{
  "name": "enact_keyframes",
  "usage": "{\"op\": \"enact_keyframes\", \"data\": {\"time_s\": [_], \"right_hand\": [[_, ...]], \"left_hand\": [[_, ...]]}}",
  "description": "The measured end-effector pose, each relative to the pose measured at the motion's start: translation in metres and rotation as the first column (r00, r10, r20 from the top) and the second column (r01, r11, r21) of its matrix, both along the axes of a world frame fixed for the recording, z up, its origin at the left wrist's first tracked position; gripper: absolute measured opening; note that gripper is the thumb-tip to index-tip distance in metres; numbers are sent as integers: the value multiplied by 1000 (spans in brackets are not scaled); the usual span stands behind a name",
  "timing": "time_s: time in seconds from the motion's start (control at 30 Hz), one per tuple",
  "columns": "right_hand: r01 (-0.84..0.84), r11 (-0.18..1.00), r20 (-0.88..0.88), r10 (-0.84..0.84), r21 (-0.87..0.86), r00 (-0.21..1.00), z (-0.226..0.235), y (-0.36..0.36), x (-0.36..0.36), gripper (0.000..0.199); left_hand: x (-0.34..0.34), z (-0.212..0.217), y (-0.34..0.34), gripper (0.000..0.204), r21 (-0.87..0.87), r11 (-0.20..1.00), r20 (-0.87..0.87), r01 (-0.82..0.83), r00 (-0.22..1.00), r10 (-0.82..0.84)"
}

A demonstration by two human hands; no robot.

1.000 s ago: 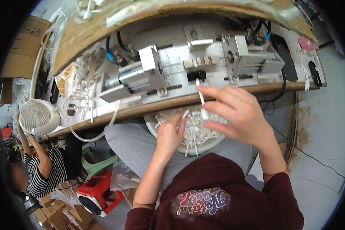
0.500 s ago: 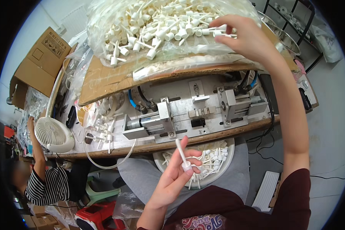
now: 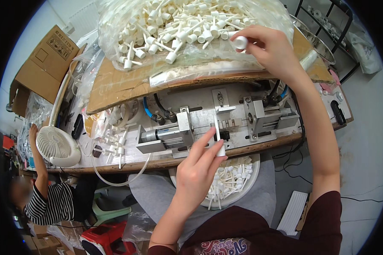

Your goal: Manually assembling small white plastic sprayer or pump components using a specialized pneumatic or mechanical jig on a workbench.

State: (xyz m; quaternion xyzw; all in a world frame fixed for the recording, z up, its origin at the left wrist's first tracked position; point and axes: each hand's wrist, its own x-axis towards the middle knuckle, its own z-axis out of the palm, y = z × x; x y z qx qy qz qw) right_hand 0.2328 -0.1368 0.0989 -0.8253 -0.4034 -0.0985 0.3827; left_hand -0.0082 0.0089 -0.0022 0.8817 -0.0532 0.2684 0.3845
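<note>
While the left hand (image 3: 195,175) reaches forward over the bench edge, I can see its fingertips closed to a narrow pinch on a slim white stick (image 3: 218,131), which stands lengthwise between them and points away from the person. Right beyond that pinch, and partly behind the stick, sits a small black block (image 3: 224,135) on a metal fixture (image 3: 204,146); I can't tell whether the two touch. To the left of the grip is one metal clamp unit (image 3: 168,135), to the right of it another clamp unit (image 3: 268,117), each with hoses behind it.

Farther from the body and to the right, the right hand (image 3: 273,53) is raised, thumb and fingers curled in around a white cap (image 3: 241,42) with its round end turned my way; the gap between its fingertips is about as wide as the cap. Just left of that grip spreads a heap of white capped sticks (image 3: 191,32) on clear plastic, with a cardboard sheet (image 3: 115,91) below.

Under the left hand, nearer the body, a round basin (image 3: 257,176) rests on the lap, holding more white pieces (image 3: 232,180). Well off to the left of both grips stand a white fan (image 3: 57,146) and a co-worker in a striped shirt (image 3: 51,205).
</note>
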Motion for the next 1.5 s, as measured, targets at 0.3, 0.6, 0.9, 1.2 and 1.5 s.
{"op": "enact_keyframes", "data": {"time_s": [0.3,0.6,0.9,1.2,1.5], "right_hand": [[-149,845,-188,280,513,941,-24,-24,-92,33],[-78,983,48,71,165,996,-56,-42,-136,34],[-52,994,330,80,-92,941,-91,-38,-159,30],[-1,969,418,107,-246,902,-109,-16,-155,18],[9,947,356,113,-322,928,-104,-16,-154,23]], "left_hand": [[16,-10,-9,29,387,920,-6,-61,998,69],[20,-4,-7,32,401,916,-62,-32,996,62],[35,61,39,19,42,996,42,-74,997,72],[125,89,99,25,254,924,97,-286,958,270],[138,84,87,23,112,977,33,-181,983,179]]}}
